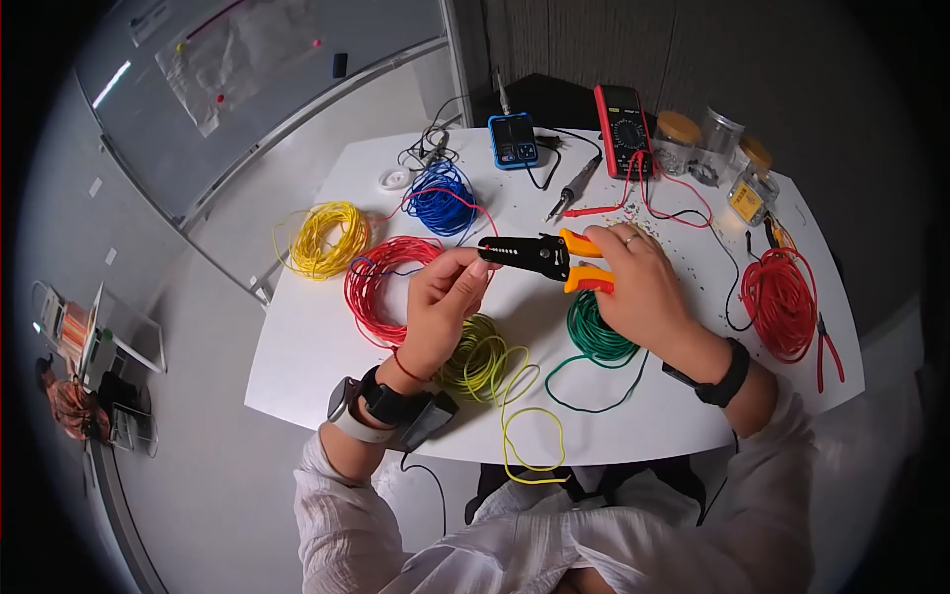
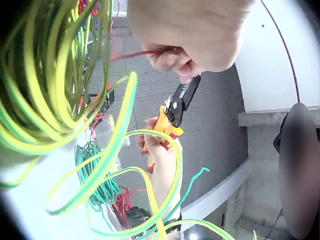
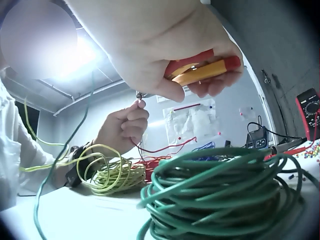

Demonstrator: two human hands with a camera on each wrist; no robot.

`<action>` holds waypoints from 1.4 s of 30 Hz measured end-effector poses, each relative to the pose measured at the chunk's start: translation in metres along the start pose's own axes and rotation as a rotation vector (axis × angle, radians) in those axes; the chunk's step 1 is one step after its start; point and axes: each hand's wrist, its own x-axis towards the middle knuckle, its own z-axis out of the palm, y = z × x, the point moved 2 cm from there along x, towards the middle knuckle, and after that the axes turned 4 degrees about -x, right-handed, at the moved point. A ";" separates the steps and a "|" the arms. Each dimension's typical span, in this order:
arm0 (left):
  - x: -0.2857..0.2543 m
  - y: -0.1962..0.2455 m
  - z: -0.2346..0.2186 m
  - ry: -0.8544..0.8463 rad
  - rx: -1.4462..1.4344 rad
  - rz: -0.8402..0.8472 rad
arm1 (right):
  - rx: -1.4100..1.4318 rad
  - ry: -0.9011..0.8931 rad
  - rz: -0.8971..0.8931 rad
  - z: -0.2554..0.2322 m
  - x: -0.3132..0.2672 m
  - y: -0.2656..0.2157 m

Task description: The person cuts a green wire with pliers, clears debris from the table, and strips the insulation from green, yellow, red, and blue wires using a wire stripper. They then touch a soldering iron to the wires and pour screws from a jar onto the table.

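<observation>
My right hand (image 1: 638, 282) grips a wire stripper (image 1: 529, 255) with black jaws and yellow-orange handles, held above the table and pointing left. My left hand (image 1: 435, 307) pinches a thin red wire (image 2: 137, 54) between thumb and fingers, right at the stripper's jaw tip. In the right wrist view, the red wire trails down from that hand and off to the right. A yellow-green wire coil (image 1: 473, 364) lies under the left wrist, with a loose loop toward the front edge. Below the right hand is a green wire coil (image 3: 215, 195), partly hidden in the head view.
Blue (image 1: 440, 203), yellow (image 1: 327, 243) and red (image 1: 361, 307) coils lie left. Behind stand a small oscilloscope (image 1: 513, 148), a multimeter (image 1: 625, 134) and jars (image 1: 676, 144). Another red coil (image 1: 779, 307) and pliers (image 1: 826, 356) lie right. Small scraps (image 1: 683, 243) are scattered near the multimeter leads.
</observation>
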 end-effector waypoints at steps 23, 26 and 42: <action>-0.007 0.000 -0.008 -0.073 -0.011 0.057 | 0.426 -0.218 0.141 0.012 -0.004 -0.026; -0.008 -0.001 -0.010 -0.072 0.038 0.101 | 0.415 -0.166 0.108 0.010 -0.005 -0.027; -0.014 0.004 -0.008 -0.146 0.132 0.139 | 0.340 -0.109 0.022 0.003 -0.009 -0.028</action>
